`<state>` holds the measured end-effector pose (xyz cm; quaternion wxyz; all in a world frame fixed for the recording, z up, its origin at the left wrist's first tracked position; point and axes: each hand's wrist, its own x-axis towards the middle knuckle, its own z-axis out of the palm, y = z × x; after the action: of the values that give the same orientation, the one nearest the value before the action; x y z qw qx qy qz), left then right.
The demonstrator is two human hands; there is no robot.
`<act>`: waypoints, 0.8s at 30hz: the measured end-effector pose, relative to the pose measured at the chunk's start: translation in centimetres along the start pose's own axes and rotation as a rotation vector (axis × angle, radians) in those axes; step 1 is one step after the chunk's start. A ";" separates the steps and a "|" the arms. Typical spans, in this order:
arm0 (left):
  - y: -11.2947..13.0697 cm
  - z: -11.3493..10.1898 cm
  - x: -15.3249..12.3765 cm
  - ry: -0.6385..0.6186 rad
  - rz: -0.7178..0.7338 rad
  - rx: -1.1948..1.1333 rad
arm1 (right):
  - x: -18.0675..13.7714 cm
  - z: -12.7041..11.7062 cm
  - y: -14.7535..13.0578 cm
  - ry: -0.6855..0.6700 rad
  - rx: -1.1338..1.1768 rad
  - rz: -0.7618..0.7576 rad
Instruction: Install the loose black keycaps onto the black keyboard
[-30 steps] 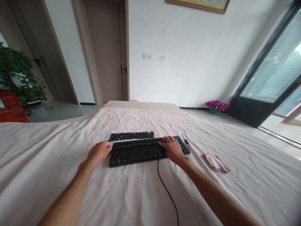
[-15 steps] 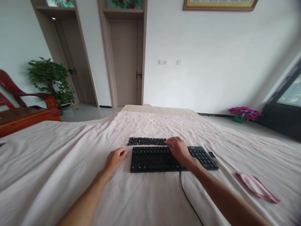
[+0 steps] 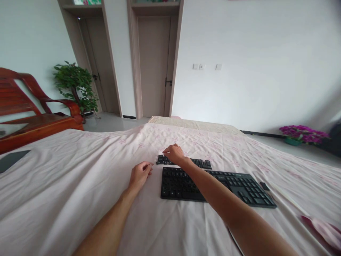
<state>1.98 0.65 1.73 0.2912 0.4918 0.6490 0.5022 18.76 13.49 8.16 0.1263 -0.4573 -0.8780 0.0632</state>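
A black keyboard [image 3: 183, 195] lies on the floral sheet, with part of its key area bare of keycaps. Behind its back edge, loose black keycaps [image 3: 205, 164] form a narrow strip. My right hand [image 3: 174, 154] reaches across the keyboard to the left part of this strip, fingertips drawn together and pointing down; whatever they pinch is hidden. Just left of the strip, my left hand [image 3: 141, 174] rests by the sheet with its fingers curled and pressed together, and I cannot make out anything in it. My right forearm covers the keyboard's middle.
A small black piece [image 3: 264, 186] lies right of the keyboard, and a pink cloth [image 3: 326, 231] farther right. The keyboard's cable [image 3: 236, 241] runs toward me. A dark flat object [image 3: 13, 160] is at the left edge. Beyond the sheet [image 3: 128, 149] stand a wooden bench [image 3: 39, 121] and plants.
My right hand has moved left along the keycap strip, from its right end to its left part. My left hand has come nearer the strip's left end. The view has turned left.
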 end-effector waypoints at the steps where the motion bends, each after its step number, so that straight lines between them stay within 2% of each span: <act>1: 0.0 0.0 0.1 0.002 -0.005 -0.008 | 0.6 0.3 -0.3 -0.003 -0.006 0.010; 8: 0.0 0.1 0.6 0.011 -0.007 -0.028 | 3.3 2.1 -1.1 -0.057 -0.034 0.087; 13: 0.0 0.2 0.7 0.033 -0.029 -0.093 | 3.7 1.8 -1.3 -0.046 0.016 0.081; 16: 0.0 0.2 0.9 0.077 -0.048 -0.233 | 3.3 1.0 -1.4 -0.035 0.107 0.059; 19: 0.3 0.2 1.0 0.112 -0.045 -0.469 | 2.3 0.6 -1.8 -0.063 0.242 0.009; 24: 1.2 0.6 0.8 0.041 -0.093 -0.696 | 0.0 0.7 -2.4 -0.105 0.570 -0.063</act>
<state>2.58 1.66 2.73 0.4508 0.3226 0.4665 0.6892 16.73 12.13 8.05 0.2058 -0.3721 -0.8440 0.3269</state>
